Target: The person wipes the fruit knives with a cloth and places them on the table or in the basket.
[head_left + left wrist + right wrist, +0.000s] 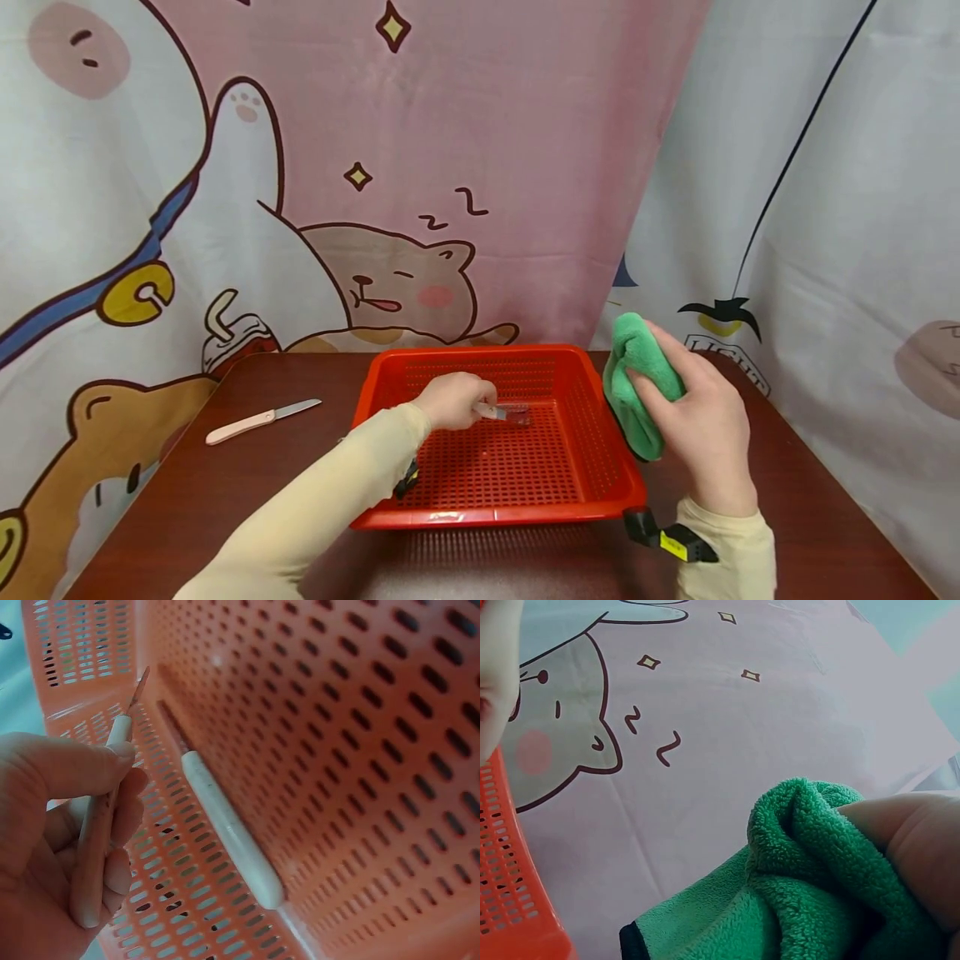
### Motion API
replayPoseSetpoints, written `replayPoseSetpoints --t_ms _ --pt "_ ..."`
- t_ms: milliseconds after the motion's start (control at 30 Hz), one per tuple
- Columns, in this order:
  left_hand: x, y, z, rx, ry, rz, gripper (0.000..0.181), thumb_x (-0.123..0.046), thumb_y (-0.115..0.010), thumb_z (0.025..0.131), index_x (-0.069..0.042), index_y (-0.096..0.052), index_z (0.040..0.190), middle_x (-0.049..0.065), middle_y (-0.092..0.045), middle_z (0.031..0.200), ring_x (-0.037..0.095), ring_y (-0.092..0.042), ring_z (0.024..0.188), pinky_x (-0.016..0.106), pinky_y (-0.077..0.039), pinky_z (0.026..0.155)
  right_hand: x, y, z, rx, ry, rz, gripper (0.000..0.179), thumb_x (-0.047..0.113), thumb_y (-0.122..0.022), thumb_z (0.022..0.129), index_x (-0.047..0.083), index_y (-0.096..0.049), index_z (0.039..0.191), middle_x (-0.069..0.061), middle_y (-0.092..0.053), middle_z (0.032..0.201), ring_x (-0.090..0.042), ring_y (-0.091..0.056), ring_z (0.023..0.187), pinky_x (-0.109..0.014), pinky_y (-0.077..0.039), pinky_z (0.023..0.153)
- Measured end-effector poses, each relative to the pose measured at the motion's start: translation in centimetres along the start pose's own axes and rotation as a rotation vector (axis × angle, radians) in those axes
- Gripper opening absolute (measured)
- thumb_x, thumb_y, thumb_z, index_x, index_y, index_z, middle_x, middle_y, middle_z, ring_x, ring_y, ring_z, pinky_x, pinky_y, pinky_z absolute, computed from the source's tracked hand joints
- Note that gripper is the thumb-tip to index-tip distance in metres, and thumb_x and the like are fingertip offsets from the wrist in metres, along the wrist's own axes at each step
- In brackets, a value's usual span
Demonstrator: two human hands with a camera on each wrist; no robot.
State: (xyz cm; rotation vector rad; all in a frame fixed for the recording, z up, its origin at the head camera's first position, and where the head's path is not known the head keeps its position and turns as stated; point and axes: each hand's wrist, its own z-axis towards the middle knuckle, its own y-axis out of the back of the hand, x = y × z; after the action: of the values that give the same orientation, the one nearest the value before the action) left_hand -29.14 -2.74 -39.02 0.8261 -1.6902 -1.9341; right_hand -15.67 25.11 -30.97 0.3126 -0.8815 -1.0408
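Inside the red basket, my left hand (pixel 452 400) grips a small knife (pixel 101 817) by its pale handle, thumb along the top and fingers curled under it. The knife's blade (pixel 514 414) points right in the head view. A second knife (pixel 231 829) with a whitish handle lies in the basket beside the held one. My right hand (pixel 708 417) pinches a folded green towel (pixel 641 379) between thumb and fingers, up at the basket's right side. The towel has a dark edge strip, seen in the right wrist view.
The perforated red basket (pixel 480 515) stands mid-table. A knife (pixel 258 421) with a pale pink handle lies unfolded on the brown table (pixel 300 475), left of the basket. Behind the table hangs a cartoon-printed curtain (pixel 525 167).
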Motion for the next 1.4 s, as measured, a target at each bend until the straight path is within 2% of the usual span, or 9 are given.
replayPoseSetpoints --t_ms 167,333,567,767,867,1000,1233,1400 --pt "-0.2 -0.8 0.0 0.037 0.044 0.027 0.023 -0.009 -0.074 0.087 -0.020 -0.072 0.107 -0.007 -0.070 0.099 0.013 -0.066 0.087 0.033 -0.055 0.073 0.0 0.0 0.0 0.004 0.002 0.000 0.056 0.026 -0.072 0.089 0.031 -0.056 0.142 -0.015 -0.066 0.116 -0.031 -0.058 0.093 -0.049 -0.045 0.068" --pt "-0.2 -1.3 0.0 0.077 0.079 0.048 0.024 -0.009 -0.075 0.086 -0.019 -0.072 0.109 -0.006 -0.070 0.098 0.012 -0.065 0.084 0.032 -0.055 0.071 0.0 0.0 0.0 0.002 0.004 0.000 0.056 0.025 -0.073 0.089 0.029 -0.056 0.142 -0.015 -0.066 0.116 -0.031 -0.058 0.093 -0.049 -0.046 0.069" --pt "0.0 -1.3 -0.1 0.101 0.076 0.028 0.017 -0.016 -0.074 0.090 -0.018 -0.071 0.106 -0.004 -0.070 0.097 0.013 -0.063 0.081 0.032 -0.053 0.069 0.0 0.0 0.0 0.006 0.005 0.002 0.056 0.026 -0.073 0.089 0.031 -0.056 0.142 -0.015 -0.066 0.116 -0.031 -0.058 0.093 -0.049 -0.045 0.069" --pt "0.1 -1.2 -0.2 0.112 0.084 0.032 0.028 -0.021 -0.076 0.088 -0.017 -0.069 0.114 -0.002 -0.069 0.104 0.015 -0.065 0.093 0.034 -0.055 0.077 0.0 0.0 0.0 0.007 0.007 0.004 0.055 0.025 -0.072 0.089 0.031 -0.056 0.142 -0.015 -0.066 0.114 -0.031 -0.059 0.092 -0.049 -0.046 0.068" --pt "0.1 -1.0 -0.3 0.128 0.081 0.024 0.032 -0.024 -0.077 0.087 -0.016 -0.067 0.116 -0.001 -0.068 0.105 0.015 -0.064 0.093 0.034 -0.054 0.077 0.0 0.0 0.0 0.007 0.008 0.006 0.056 0.025 -0.072 0.089 0.032 -0.056 0.142 -0.015 -0.066 0.112 -0.031 -0.059 0.092 -0.049 -0.046 0.068" --pt "0.1 -0.3 -0.3 0.112 0.062 0.010 0.035 -0.027 -0.077 0.087 -0.013 -0.066 0.117 0.002 -0.068 0.106 0.017 -0.063 0.093 0.036 -0.054 0.077 0.0 0.0 0.1 0.005 0.015 0.004 0.056 0.025 -0.073 0.089 0.033 -0.056 0.142 -0.015 -0.067 0.110 -0.031 -0.059 0.091 -0.049 -0.045 0.066" --pt "0.1 1.9 -0.8 0.077 0.050 -0.068 0.050 -0.033 -0.072 0.091 -0.009 -0.060 0.132 0.008 -0.063 0.129 0.024 -0.058 0.119 0.041 -0.047 0.098 0.0 0.0 0.0 -0.001 0.028 0.005 0.056 0.024 -0.073 0.088 0.033 -0.056 0.141 -0.015 -0.067 0.110 -0.031 -0.059 0.090 -0.049 -0.044 0.067" --pt "0.0 4.1 -1.4 0.025 0.043 -0.150 0.050 -0.030 -0.073 0.091 -0.007 -0.058 0.133 0.009 -0.062 0.129 0.022 -0.059 0.115 0.039 -0.047 0.096 0.0 0.0 0.0 -0.006 0.019 0.013 0.056 0.025 -0.073 0.088 0.033 -0.057 0.141 -0.015 -0.067 0.113 -0.030 -0.059 0.092 -0.048 -0.044 0.068"
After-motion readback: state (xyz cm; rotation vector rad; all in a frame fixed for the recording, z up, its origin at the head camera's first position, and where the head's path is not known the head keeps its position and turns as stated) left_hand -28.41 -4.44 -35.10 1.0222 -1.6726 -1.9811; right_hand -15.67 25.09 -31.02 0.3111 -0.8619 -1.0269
